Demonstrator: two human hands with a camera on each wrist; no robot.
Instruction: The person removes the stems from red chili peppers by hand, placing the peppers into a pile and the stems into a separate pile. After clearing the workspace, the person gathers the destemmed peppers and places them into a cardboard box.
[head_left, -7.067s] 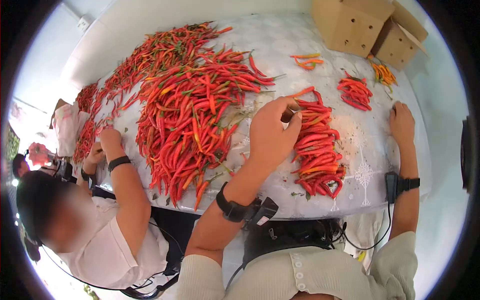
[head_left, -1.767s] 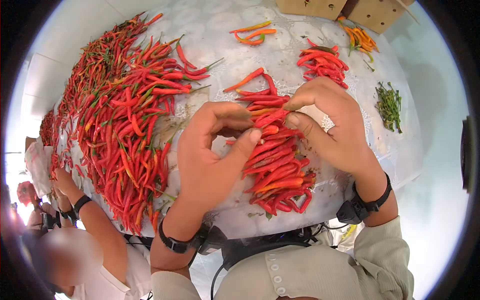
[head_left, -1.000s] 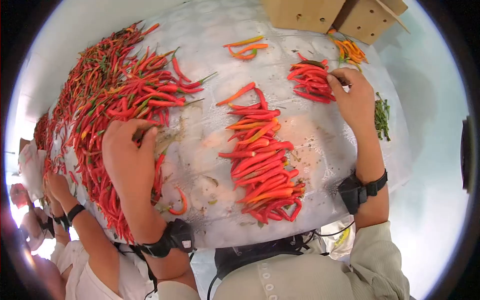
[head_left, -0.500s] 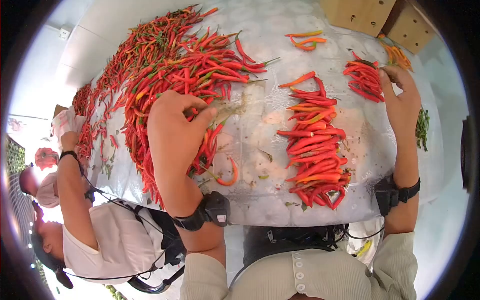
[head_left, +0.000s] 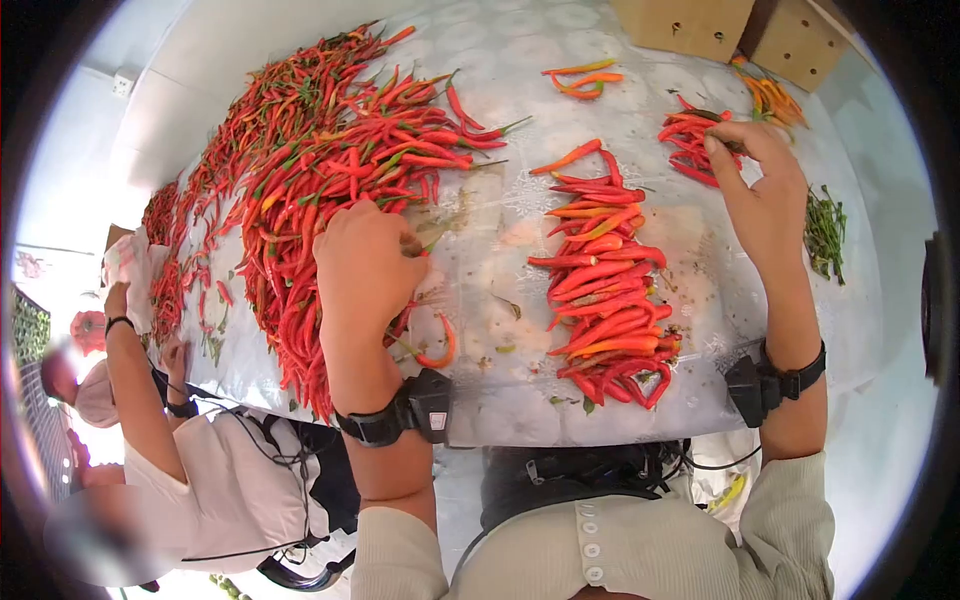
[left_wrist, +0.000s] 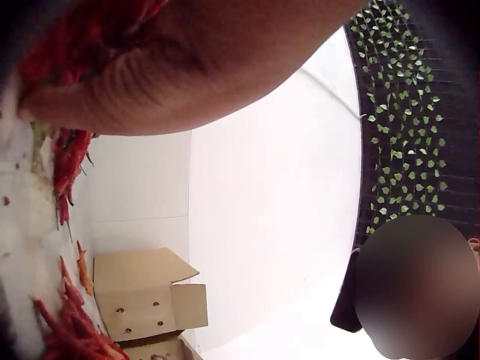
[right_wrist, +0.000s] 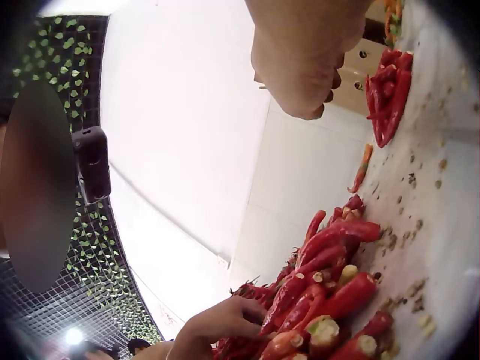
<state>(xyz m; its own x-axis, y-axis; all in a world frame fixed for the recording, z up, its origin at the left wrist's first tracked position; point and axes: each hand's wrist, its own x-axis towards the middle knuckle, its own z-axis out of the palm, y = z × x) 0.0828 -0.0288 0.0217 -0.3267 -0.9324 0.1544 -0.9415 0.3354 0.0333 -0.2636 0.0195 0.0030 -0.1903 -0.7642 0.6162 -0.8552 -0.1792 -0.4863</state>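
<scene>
My left hand [head_left: 365,270] is at the near right edge of a large heap of red chili peppers [head_left: 285,240], fingers bent down into it. Its fingertips are hidden, so I cannot tell whether they grip a pepper. Beside the small stack of red chilies [head_left: 685,140] is my right hand [head_left: 765,190], thumb and forefinger pinched together. In the right wrist view a thin chili stem [right_wrist: 262,87] pokes out past that hand. Between the hands lies a long row of destemmed red chilies [head_left: 605,290], stacked crosswise. A curved orange-red chili [head_left: 442,345] lies loose by the heap.
Cut green stems [head_left: 826,235] lie at the right. A few orange chilies [head_left: 582,80] and another orange bunch [head_left: 773,100] sit farther back, near cardboard boxes [head_left: 690,25]. Another person [head_left: 225,490] works at the left. Plant debris dots the tablecloth [head_left: 490,400].
Both hands were together over the long row 1.8 s ago. Since then my left hand has moved left to the heap, and my right hand back and right to the small stack.
</scene>
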